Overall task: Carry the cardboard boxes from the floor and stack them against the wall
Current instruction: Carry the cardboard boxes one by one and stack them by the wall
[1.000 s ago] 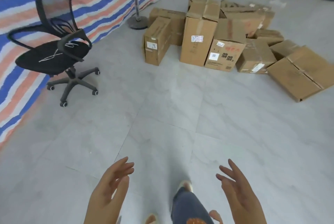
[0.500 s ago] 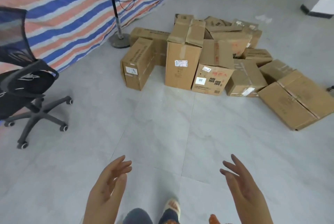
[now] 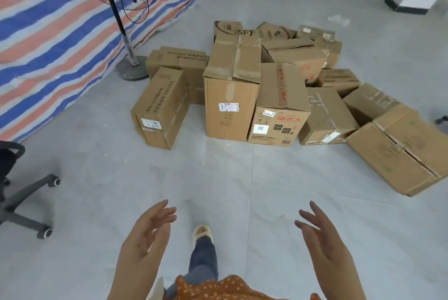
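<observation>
- Step in hand, judged: approach. No box is lifted yet.
- Your left hand (image 3: 148, 234) and right hand (image 3: 322, 239) sit at lower centre of the frame, palms facing inward, fingers straight and spread, holding nothing.
- The cardboard boxes (image 3: 266, 96) lie clustered on the floor (image 3: 218, 178) at centre and right of the frame, well apart from both hands.
- The tall box (image 3: 231, 96) stands upright at the front of the pile.
- Striped tarp (image 3: 48, 33) at upper left, with fan stand (image 3: 132, 69) just beside the pile.
- Next move calls for closing in, then 1 hand on each side of a front box.
</observation>
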Available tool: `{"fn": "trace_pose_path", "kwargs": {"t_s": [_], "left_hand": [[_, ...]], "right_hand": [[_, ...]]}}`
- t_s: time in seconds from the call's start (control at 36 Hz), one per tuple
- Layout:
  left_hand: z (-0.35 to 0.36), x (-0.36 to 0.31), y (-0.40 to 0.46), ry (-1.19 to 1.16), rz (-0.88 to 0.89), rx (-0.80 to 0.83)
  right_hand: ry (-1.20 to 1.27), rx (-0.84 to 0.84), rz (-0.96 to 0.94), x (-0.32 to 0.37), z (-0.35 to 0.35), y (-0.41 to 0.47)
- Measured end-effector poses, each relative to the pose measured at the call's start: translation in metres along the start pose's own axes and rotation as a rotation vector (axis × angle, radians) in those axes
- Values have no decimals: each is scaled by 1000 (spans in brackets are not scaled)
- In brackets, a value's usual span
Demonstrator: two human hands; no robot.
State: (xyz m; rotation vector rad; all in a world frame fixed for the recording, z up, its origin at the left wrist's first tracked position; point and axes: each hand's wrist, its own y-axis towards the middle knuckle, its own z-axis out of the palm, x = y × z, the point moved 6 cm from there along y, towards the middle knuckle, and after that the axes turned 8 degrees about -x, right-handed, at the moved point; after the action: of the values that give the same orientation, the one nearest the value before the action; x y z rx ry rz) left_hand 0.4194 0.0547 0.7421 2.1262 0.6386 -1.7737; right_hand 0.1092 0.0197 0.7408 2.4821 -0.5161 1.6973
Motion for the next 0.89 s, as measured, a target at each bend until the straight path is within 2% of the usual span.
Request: {"fn": "trace_pose_path", "kwargs": {"t_s": [0.19, 0.39, 0.61, 0.75, 0.89], "left_hand": [[31, -44, 150, -4, 106, 38], [66, -55, 243, 9, 81, 61], [124, -55, 338, 30, 9, 10], [178, -58, 406, 50, -32, -38], [239, -67, 474, 97, -62, -1]], "right_hand": [[-8, -64, -37, 53, 56, 107], [-42, -75, 37, 82, 92, 189], [-103, 9, 76, 98, 133, 318], [-124, 84, 31, 107, 153, 426], [-173, 143, 20, 118, 166, 526]]}}
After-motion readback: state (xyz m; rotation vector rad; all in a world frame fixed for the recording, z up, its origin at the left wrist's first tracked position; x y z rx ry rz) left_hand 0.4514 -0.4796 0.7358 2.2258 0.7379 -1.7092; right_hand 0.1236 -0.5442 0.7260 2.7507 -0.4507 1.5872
